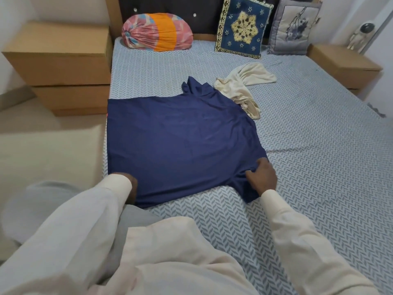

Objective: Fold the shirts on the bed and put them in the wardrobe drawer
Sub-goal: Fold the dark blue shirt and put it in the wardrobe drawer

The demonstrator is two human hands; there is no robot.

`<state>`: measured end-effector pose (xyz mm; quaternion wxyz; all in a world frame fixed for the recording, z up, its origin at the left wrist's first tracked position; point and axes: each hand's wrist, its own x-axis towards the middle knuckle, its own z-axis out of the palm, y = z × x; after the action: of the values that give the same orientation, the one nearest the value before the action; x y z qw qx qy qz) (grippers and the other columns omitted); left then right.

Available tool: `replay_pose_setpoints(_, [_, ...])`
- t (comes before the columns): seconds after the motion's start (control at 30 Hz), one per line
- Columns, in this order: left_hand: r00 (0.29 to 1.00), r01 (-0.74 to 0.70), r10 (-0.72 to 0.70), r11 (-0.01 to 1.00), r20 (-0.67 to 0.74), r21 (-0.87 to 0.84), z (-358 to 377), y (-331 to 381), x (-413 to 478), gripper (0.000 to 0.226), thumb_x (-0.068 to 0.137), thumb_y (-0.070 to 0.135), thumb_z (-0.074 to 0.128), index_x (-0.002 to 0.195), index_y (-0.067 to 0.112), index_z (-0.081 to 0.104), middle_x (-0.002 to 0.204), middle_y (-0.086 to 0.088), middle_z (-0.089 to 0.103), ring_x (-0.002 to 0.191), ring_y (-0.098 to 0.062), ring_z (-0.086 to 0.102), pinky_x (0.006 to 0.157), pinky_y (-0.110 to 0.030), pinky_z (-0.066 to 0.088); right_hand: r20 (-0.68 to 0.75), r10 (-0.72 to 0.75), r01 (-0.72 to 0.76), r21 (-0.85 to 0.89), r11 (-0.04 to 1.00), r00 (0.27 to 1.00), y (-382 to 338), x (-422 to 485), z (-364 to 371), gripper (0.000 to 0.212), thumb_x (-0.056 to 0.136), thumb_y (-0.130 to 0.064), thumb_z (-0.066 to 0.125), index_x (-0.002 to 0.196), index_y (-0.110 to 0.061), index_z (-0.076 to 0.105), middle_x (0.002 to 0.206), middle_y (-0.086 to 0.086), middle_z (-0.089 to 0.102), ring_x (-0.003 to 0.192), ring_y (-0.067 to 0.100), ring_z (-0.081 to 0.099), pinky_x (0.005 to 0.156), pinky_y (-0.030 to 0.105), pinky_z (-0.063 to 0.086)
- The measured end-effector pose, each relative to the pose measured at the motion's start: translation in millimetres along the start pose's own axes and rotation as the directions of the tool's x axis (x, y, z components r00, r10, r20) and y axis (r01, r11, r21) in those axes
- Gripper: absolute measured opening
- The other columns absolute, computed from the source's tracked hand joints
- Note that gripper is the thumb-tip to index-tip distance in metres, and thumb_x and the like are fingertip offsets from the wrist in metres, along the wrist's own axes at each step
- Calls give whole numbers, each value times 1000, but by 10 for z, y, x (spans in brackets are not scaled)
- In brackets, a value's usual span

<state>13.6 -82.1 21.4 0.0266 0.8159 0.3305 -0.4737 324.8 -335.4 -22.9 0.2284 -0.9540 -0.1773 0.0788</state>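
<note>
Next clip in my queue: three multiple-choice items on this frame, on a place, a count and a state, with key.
1. Where does the cream shirt lie? A) in a drawer B) on the bed, touching the navy shirt's far right corner C) on a hanger
2. How many shirts are on the bed? A) one B) four C) two
3. What is the right hand doing? A) pinching the navy shirt B) holding a hanger C) lying open, touching nothing
Key: 1 B, cream cloth meets the navy shirt's far corner; 2 C, one navy, one cream; 3 A, its fingers curl round navy fabric.
</note>
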Motion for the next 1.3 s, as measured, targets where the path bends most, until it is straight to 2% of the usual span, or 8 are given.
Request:
replay_pose_setpoints(0.1, [988,-48,110,890,110,-454,41,-350,64,32,81,31,76,107,12,71,105,-4,73,79,-18,69,67,-24,55,57,-280,284,-99,954,958,-258,-142,220,41,69,-33,72,104,-20,56,95,6,62,96,33,60,81,42,47])
replay_pose_setpoints(0.23, [998,14,-60,515,-20,-857,286,-710,175,6,86,2,65,90,7,66,80,-11,71,57,-20,60,57,-24,51,222,-519,536,-24,844,826,-781,-382,556,34,71,-44,76,97,-27,61,81,-11,56,83,15,56,77,35,39])
replay_pose_setpoints(0.37, [986,-130,-83,178,-147,-975,368,-810,203,19,86,-12,54,80,5,58,68,-12,62,53,-21,51,48,-21,39,443,-742,701,292,650,503,-1237,-688,917,33,69,-48,81,91,-28,66,77,-15,56,72,7,55,69,29,47])
replay_pose_setpoints(0.53, [968,-251,96,288,-233,-924,410,-685,142,16,85,-5,64,89,11,65,88,-15,68,80,-26,62,69,-29,52,527,-821,872,273,407,218,-1549,-1105,1321,22,75,-41,76,94,-32,71,85,-8,56,79,16,54,69,33,45])
replay_pose_setpoints(0.7, [954,-299,130,361,-270,-883,379,-576,106,21,74,17,84,93,18,74,91,-6,74,93,-23,70,80,-31,58,501,-817,774,381,506,287,-1653,-1157,1357,5,82,-28,69,86,-25,69,81,-6,61,73,14,56,68,35,48])
replay_pose_setpoints(0.83, [941,-310,139,722,-309,-619,270,-365,51,43,62,51,85,96,28,69,91,14,67,87,-11,64,80,-28,52,517,-733,579,460,673,442,-1734,-1130,1327,7,89,-27,65,84,-25,61,75,-13,62,64,5,54,64,32,50])
replay_pose_setpoints(1.1, [941,-220,126,932,-313,-287,243,-226,160,15,81,23,64,95,18,65,108,-10,67,99,-28,64,71,-25,42,465,-779,805,205,556,420,-1402,-977,1118,25,76,-31,66,96,-25,52,93,-5,59,85,20,55,75,37,43])
replay_pose_setpoints(1.3, [958,-153,82,957,-276,-248,291,-310,240,29,81,18,60,109,19,65,118,-8,64,104,-26,63,84,-29,52,255,-589,641,-241,729,767,-342,-289,580,27,66,-30,58,90,-21,54,92,2,56,88,31,53,71,39,41])
